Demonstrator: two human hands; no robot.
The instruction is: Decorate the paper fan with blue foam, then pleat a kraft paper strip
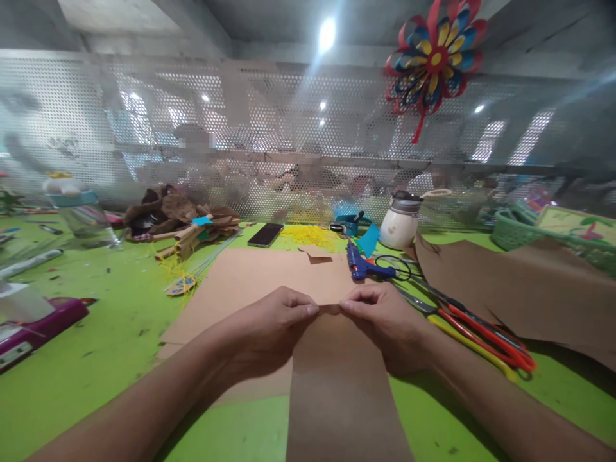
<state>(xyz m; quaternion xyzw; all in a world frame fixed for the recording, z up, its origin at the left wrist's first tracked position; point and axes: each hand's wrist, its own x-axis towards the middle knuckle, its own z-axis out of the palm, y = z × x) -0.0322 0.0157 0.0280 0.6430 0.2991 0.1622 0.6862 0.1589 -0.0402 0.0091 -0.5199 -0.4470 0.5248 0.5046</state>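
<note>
A long strip of brown kraft paper (pixel 344 391) runs from the near edge of the view up to my fingers, its far end narrowly folded or rolled. My left hand (pixel 283 314) pinches the left corner of that end between thumb and fingers. At the right corner, my right hand (pixel 385 317) pinches the same edge. Beneath lie larger sheets of brown paper (pixel 240 276), partly covered by my hands and forearms. Just beyond my right hand rests a blue glue gun (pixel 359 263). Scissors with red handles (pixel 491 333) and a yellow-handled pair (pixel 474 343) lie beside my right forearm.
Across the green table (pixel 110 359) stand a white jug (pixel 402 221), a phone (pixel 265 235) and yellow shreds (pixel 308 236). Brown paper (pixel 520 289) and a green basket (pixel 514 231) are at right. A purple power strip (pixel 43 330) and a glass jar (pixel 84 218) are at left.
</note>
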